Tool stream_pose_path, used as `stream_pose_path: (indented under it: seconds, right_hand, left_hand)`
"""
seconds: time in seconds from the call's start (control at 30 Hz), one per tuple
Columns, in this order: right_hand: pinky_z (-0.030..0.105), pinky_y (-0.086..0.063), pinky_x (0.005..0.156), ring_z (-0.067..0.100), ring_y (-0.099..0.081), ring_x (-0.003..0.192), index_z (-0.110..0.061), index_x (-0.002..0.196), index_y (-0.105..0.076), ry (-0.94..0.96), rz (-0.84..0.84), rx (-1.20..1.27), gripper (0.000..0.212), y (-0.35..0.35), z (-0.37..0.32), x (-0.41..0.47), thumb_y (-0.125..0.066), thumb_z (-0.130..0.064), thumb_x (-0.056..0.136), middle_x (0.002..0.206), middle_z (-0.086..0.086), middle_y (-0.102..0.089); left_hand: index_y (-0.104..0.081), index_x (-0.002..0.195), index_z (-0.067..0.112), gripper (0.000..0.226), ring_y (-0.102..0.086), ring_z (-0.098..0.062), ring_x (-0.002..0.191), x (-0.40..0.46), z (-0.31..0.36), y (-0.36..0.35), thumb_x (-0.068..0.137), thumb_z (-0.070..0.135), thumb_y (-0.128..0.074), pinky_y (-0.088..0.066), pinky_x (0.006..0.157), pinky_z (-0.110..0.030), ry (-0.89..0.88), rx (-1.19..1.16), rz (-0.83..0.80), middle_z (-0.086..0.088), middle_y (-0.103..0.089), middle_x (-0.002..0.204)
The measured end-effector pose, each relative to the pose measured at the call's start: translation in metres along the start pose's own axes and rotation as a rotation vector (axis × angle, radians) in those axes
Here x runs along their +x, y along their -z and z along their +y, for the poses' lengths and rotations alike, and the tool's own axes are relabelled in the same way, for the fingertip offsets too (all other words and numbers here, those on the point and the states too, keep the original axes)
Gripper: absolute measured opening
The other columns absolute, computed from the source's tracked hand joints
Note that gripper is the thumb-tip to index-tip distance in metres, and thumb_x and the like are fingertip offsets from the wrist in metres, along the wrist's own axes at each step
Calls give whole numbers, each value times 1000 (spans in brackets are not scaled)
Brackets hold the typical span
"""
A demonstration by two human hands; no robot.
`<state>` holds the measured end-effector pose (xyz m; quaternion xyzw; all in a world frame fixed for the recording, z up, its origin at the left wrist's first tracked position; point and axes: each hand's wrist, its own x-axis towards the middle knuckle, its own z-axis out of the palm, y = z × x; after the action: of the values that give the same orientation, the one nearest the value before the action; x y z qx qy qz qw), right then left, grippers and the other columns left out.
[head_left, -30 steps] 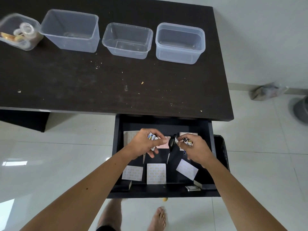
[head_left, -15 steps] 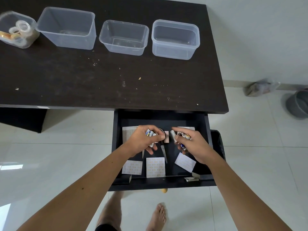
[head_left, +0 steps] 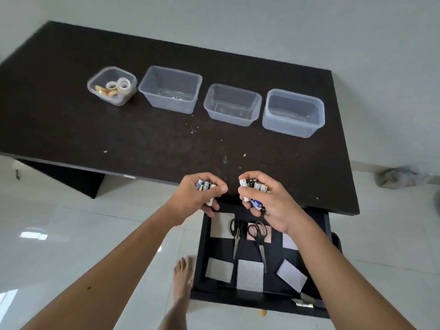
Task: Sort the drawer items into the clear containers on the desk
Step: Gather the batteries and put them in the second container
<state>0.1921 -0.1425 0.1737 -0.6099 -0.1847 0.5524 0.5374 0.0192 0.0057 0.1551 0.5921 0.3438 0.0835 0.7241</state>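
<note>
My left hand [head_left: 195, 198] grips a bunch of small batteries [head_left: 204, 186] over the desk's front edge. My right hand [head_left: 269, 203] grips another bunch of batteries [head_left: 255, 186] beside it, above the open black drawer [head_left: 202, 258]. In the drawer lie two pairs of black-handled scissors [head_left: 235, 232] [head_left: 258, 232] and several pale paper pads [head_left: 250, 275]. Three empty clear containers [head_left: 170, 89] [head_left: 232, 104] [head_left: 294, 113] stand in a row on the dark desk [head_left: 95, 129]. A smaller clear container [head_left: 112, 85] at the row's left end holds tape rolls.
Crumbs are scattered on the desk in front of the containers. My bare foot [head_left: 182, 275] stands on the white tiled floor left of the drawer. A crumpled plastic bag [head_left: 400, 177] lies on the floor at the right, by the wall.
Both hands have risen out of the drawer with their batteries to the desk's front edge. The scissors they covered now show. My view has tilted up and left, showing more of the desk.
</note>
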Motion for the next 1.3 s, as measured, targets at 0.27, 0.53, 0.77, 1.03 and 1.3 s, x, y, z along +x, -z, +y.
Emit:
stream_pose_path:
  seconds: [0.27, 0.53, 0.77, 1.03, 1.3]
  right_hand:
    - [26, -46, 54, 21, -63, 76, -21, 120, -75, 57, -71, -131, 29, -83, -87, 95, -80, -10, 93, 92, 11, -69]
    - [25, -54, 63, 18, -66, 85, -27, 117, -77, 71, 2, -223, 30, -129, -161, 207, -83, -13, 91, 101, 7, -73]
    - [21, -54, 57, 14, -68, 77, -21, 116, -76, 72, 154, -249, 29, -148, -195, 293, -84, -11, 89, 102, 9, -73]
    - [34, -64, 73, 23, -74, 87, -17, 112, -76, 26, 199, -192, 28, -152, -182, 336, -85, -7, 88, 104, 12, -76]
    - [44, -62, 86, 17, -71, 98, -26, 112, -77, 42, 210, -284, 26, -149, -179, 332, -65, -5, 102, 101, -2, -75]
  left_hand:
    - [-73, 106, 6, 16, -77, -24, 71, 43, 69, 116, 98, 19, -74, -68, 72, -43, 13, -34, 215, -14, -73, 91]
    - [-73, 105, 4, 13, -80, -27, 71, 131, 135, 188, 98, 16, -74, -68, 65, -38, -60, 32, 227, -19, -79, 98]
    - [-73, 109, 9, 11, -80, -25, 77, 208, 159, 225, 98, 11, -75, -68, 75, -40, -82, 40, 256, -17, -74, 99]
    - [-74, 119, 20, 19, -74, -19, 104, 242, 142, 230, 99, 18, -73, -65, 90, -41, -64, 224, 306, -2, -71, 121]
    - [-72, 126, 10, 26, -69, -12, 116, 229, 141, 233, 100, 9, -70, -53, 109, -31, -120, 140, 299, -4, -75, 122]
